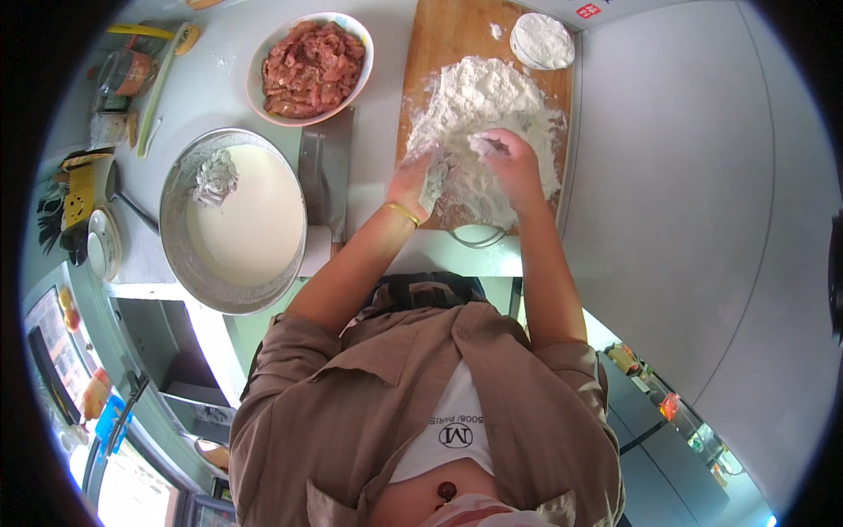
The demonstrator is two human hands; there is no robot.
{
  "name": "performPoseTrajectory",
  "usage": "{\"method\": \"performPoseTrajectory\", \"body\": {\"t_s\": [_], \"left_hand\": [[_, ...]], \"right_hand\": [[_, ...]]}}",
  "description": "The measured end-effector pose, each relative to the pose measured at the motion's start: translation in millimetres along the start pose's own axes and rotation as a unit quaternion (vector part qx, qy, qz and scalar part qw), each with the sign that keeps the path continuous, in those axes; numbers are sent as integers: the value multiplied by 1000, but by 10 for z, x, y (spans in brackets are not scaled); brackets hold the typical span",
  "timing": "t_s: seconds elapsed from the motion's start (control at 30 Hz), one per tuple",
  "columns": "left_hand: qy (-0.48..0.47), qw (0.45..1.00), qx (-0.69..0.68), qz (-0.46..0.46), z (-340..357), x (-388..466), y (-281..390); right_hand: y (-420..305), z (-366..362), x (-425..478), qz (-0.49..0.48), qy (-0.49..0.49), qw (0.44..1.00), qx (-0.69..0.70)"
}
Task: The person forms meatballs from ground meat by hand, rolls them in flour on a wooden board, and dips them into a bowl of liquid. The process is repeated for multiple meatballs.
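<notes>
My left hand [421,176], coated in flour and wearing a gold-coloured bangle, is at the left side of a heap of white flour [487,89]. Its palm faces right and its fingers reach over the flour; I make out nothing firmly gripped. To its right, my right hand [507,158] hovers above the pile with curled, floury fingertips; whether they pinch anything is unclear. The flour lies on a wooden cutting board [431,33]. Left of the board stands a large metal basin [304,217] of pale batter [253,217], with a floured clump [217,178] at its upper left.
A bowl [253,69] of raw meat strips [313,69] stands behind a cleaver [323,168]. A small bowl of flour [543,41] rests on the board's far right corner. Bottles [125,72], a ladle [135,204] and small dishes [102,244] line the left side.
</notes>
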State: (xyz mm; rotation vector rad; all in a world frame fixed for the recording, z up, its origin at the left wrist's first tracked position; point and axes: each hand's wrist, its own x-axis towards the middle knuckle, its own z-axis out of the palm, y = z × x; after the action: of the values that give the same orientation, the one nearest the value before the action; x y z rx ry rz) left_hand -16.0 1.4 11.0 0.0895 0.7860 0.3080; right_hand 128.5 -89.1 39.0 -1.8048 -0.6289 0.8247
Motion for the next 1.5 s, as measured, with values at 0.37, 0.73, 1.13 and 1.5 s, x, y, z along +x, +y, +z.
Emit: {"method": "performPoseTrajectory", "body": {"t_s": [0.37, 0.73, 1.13, 1.5], "left_hand": [[-104, 993, -56, -23, -282, 198, -22], [-7, 1000, -23, 11, -78, 6, 42], [-29, 999, -3, -44, -96, 63, -43], [-66, 997, 32, 5, 87, -46, 17]], "right_hand": [[46, 42, 80, -129, 38, 936, -325], [17, 113, 54, -5, 40, 996, -76], [-118, -98, -84, 101, -59, 992, 53], [-247, -2, -242, 72, -89, 987, 109]]}}
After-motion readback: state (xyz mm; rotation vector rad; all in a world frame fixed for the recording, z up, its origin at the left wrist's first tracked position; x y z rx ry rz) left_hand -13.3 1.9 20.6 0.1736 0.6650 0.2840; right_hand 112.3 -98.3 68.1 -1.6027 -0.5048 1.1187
